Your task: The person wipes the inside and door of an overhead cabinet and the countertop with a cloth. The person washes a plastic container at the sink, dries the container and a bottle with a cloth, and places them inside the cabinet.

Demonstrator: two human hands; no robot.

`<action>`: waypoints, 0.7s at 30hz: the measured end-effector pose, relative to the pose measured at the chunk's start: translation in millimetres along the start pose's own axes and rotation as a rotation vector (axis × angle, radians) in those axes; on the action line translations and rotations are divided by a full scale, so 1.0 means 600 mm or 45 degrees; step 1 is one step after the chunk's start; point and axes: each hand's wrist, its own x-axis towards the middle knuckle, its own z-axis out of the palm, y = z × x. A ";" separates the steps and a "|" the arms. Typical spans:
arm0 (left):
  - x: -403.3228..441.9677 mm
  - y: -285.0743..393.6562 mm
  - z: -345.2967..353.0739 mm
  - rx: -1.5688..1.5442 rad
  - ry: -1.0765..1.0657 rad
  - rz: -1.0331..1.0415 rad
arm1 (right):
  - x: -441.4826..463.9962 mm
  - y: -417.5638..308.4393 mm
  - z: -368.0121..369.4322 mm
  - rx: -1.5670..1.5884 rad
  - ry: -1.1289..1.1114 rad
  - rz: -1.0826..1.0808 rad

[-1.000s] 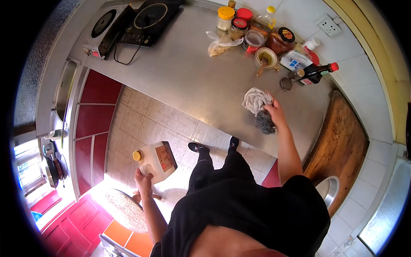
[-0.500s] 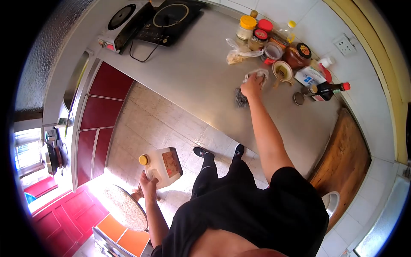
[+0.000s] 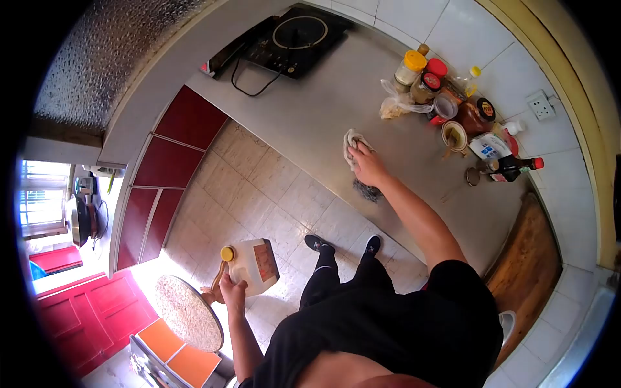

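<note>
With fingers wrapped round its handle, my left hand (image 3: 233,292) holds a clear plastic jug (image 3: 253,268) that has a yellow cap and a reddish label. The jug hangs over the floor, away from the counter. My right hand (image 3: 369,167) presses a pale cloth (image 3: 354,147) onto the steel counter (image 3: 310,123), near its front edge. A grey scouring pad (image 3: 367,191) lies by my right wrist, partly covered by it.
Jars, bottles and a knotted plastic bag (image 3: 396,103) crowd the wall side. An induction cooker (image 3: 294,42) with a cord sits at the far left. A wooden board (image 3: 527,265) stands at the right end. A round-topped stool or table (image 3: 187,313) is near my left arm.
My right hand has slid the cloth left, away from the jars and toward the counter's front edge. My left hand still holds the jug. The camera view has shifted.
</note>
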 end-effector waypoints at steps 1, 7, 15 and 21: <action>0.006 -0.003 -0.002 -0.015 0.019 0.013 | 0.015 -0.001 0.001 0.083 0.034 -0.053; 0.010 -0.011 -0.024 -0.146 0.073 -0.032 | 0.161 0.044 -0.069 -0.057 0.510 0.165; 0.047 -0.020 -0.048 -0.149 -0.007 -0.026 | 0.057 0.160 -0.099 -0.224 0.404 0.485; 0.080 -0.019 -0.049 0.037 -0.011 -0.018 | 0.009 0.077 -0.107 -0.436 0.073 0.757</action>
